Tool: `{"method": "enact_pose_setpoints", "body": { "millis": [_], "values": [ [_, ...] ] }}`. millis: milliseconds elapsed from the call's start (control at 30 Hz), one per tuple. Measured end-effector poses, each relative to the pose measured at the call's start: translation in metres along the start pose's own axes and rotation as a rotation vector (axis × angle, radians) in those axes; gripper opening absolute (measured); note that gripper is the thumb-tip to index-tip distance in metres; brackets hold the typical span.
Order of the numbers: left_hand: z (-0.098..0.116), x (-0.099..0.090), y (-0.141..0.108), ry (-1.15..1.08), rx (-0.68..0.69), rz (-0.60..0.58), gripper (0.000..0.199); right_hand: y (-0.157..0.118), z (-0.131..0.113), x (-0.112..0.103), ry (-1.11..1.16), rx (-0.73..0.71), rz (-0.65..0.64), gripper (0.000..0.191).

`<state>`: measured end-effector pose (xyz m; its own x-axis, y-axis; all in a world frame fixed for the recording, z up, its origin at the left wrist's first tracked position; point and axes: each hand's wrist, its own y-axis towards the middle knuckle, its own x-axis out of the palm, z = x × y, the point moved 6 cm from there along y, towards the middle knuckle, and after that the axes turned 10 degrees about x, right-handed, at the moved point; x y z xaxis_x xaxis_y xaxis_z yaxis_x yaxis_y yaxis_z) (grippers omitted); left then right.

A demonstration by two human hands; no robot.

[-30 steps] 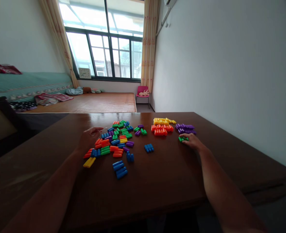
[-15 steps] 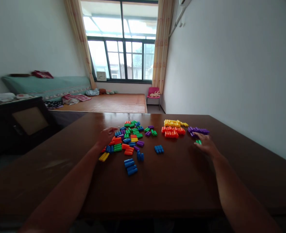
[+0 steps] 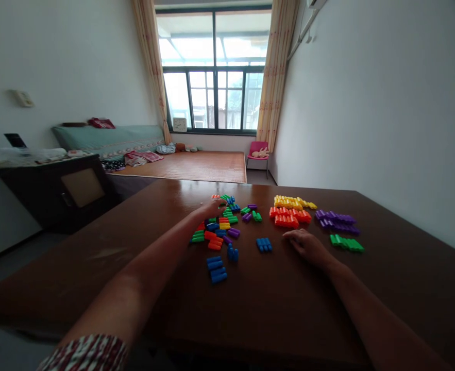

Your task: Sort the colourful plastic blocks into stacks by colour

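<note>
Brown table — left hand over mixed blocks — right hand lowered.

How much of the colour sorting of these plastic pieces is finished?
The yellow group, orange group, purple group and green group on the right look sorted. The left hand is at the mixed pile; its grip is unclear. The right hand shows no piece. That multicoloured pile remains, and probably the separate blue pieces.

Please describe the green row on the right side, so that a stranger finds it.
On the brown table, find the purple rows, right of the orange rows. The green row lies just nearer the viewer, the only green one among them.
</note>
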<state>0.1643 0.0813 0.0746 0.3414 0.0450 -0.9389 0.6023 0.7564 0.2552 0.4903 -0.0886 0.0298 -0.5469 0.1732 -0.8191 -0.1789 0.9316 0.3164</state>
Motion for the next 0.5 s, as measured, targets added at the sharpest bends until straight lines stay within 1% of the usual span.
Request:
{"method": "enact_pose_setpoints", "body": {
  "millis": [67,167,267,400,500],
  "values": [
    [0.002,0.009,0.011,0.007,-0.034,-0.040,0.039,-0.001,0.007,-0.004,0.007,0.031,-0.006,0.029],
    [0.000,0.021,0.020,0.011,-0.074,-0.095,0.040,-0.003,0.013,-0.009,0.013,0.077,-0.006,0.028],
    [-0.003,0.025,0.024,0.004,-0.075,-0.140,0.040,-0.004,0.015,-0.011,0.025,0.108,-0.015,0.027],
    [-0.013,0.018,0.031,0.024,-0.113,-0.161,0.033,-0.002,0.013,-0.010,0.034,0.111,-0.015,0.027],
    [-0.017,0.007,0.043,0.066,-0.132,-0.090,0.036,0.000,0.010,-0.007,0.042,0.103,-0.031,0.026]
  ]
}}
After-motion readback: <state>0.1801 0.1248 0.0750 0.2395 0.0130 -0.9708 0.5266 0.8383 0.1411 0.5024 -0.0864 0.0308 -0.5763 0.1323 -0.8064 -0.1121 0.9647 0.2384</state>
